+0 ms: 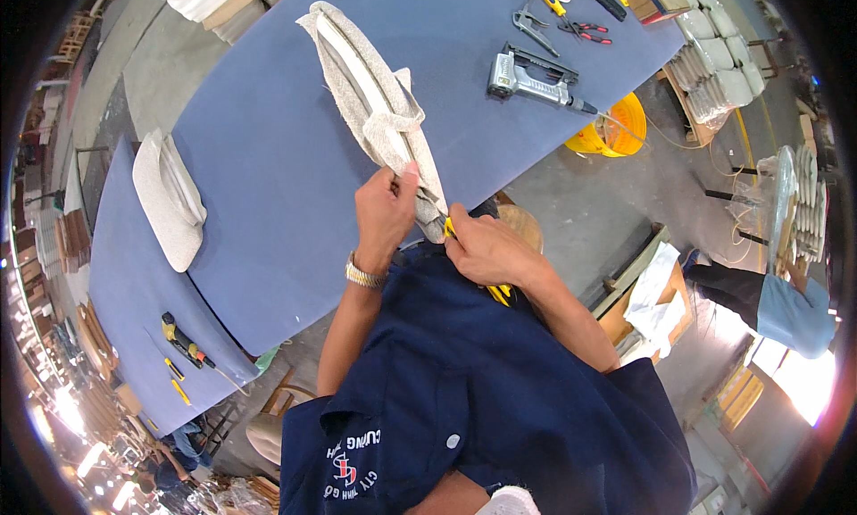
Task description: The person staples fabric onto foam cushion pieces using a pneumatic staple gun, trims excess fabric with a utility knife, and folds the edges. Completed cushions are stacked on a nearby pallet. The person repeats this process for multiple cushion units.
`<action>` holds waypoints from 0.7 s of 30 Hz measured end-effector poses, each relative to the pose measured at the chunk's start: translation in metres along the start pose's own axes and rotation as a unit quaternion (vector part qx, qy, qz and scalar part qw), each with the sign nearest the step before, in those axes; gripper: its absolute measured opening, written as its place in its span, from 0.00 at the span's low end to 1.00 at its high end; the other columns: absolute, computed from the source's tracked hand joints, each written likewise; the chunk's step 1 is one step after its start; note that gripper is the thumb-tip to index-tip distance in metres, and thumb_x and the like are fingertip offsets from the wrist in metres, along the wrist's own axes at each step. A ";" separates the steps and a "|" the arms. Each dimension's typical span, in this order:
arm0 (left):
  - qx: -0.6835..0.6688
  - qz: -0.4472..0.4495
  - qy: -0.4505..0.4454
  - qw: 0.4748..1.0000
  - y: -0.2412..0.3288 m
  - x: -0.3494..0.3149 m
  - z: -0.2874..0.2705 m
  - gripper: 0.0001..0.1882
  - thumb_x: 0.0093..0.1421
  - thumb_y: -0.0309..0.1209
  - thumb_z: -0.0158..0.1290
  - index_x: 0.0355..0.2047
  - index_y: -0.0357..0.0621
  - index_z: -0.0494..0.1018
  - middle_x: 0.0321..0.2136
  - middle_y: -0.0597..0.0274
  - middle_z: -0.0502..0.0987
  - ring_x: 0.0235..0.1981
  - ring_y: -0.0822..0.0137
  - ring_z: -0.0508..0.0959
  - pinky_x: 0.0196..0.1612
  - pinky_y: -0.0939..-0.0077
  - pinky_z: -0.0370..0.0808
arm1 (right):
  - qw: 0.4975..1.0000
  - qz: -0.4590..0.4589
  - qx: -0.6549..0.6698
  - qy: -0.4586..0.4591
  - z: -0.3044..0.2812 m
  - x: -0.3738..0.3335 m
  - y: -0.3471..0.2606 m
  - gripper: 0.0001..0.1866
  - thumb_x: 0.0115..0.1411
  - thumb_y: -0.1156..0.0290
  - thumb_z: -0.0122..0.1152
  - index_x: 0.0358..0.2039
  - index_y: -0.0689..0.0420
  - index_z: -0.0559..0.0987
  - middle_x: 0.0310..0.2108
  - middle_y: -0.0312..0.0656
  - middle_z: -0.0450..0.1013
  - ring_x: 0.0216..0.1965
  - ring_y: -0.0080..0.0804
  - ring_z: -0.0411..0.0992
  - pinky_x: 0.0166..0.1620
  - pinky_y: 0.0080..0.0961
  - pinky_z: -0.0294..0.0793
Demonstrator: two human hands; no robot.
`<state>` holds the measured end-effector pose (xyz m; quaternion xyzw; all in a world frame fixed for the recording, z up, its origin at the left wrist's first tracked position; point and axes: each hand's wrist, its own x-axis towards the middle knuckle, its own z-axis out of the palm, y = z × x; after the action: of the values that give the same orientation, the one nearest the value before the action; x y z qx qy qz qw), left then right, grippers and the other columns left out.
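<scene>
We see pale oatmeal cloth point(384, 136), faintly flecked, beside a white strip point(352, 58), all against a blue-grey tabletop point(268, 176). We find bright yellow on the small tool point(449, 228) and the bucket point(636, 118). Our shirt point(402, 363) is navy, its embroidery point(344, 466) red and white; our watch band point(363, 274) mixes silver and gold. We also note a silver-and-black staple gun point(540, 88) and red-and-black pliers point(585, 30).

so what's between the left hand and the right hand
The near end of the pale fabric-covered piece lies between the left hand and the right hand, which holds a yellow tool; the head view shows this.
</scene>
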<state>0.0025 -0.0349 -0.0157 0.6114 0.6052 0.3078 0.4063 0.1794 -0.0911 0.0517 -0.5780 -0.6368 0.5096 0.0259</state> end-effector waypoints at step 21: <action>-0.234 -0.068 -0.166 0.955 0.001 -0.020 -0.030 0.15 0.72 0.38 0.54 0.48 0.39 0.77 0.38 0.68 0.80 0.37 0.77 0.76 0.44 0.78 0.74 | 0.996 0.037 0.073 0.022 -0.013 -0.008 0.002 0.17 0.64 0.67 0.49 0.43 0.71 0.68 0.26 0.64 0.77 0.33 0.65 0.78 0.42 0.55 0.75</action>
<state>-0.0247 -0.0511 0.0017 0.4991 0.4806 0.3059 0.6530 0.1911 -0.0897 0.0614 -0.6091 -0.5749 0.5427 0.0633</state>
